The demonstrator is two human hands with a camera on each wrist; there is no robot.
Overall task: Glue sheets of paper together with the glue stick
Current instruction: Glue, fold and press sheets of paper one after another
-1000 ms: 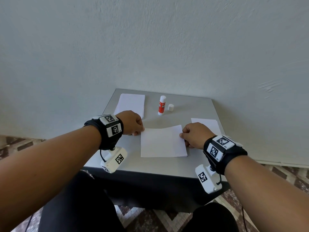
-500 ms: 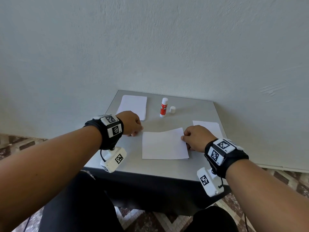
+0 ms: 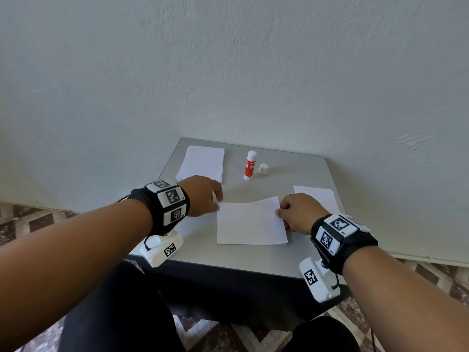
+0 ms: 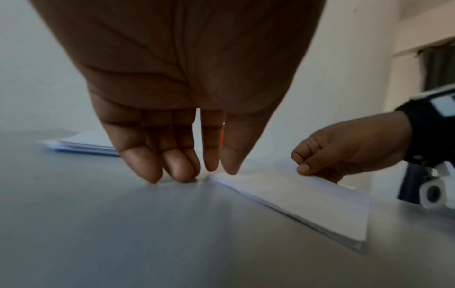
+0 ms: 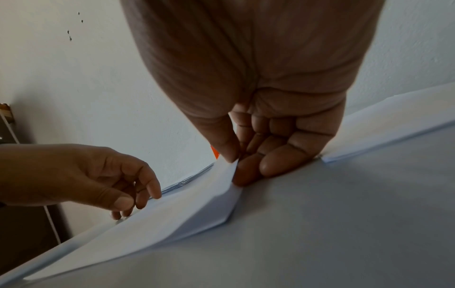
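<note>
Two hands at one paired sheet (image 3: 251, 222), centre of table (image 3: 253, 257). My right hand (image 3: 299, 212) pinches its right edge, lifted; my left hand (image 3: 203, 195), fingers loose, holds nothing, tips by left corner. Glue stick (image 3: 250, 165) uncapped, upright, far side. Step, I judge: aligning the top sheet. Next: lower evenly, press flat.

A grey table (image 3: 253, 260) is standing against a pale wall (image 3: 228, 72), with patterned floor tiles (image 3: 38, 222) showing at left and right.
</note>
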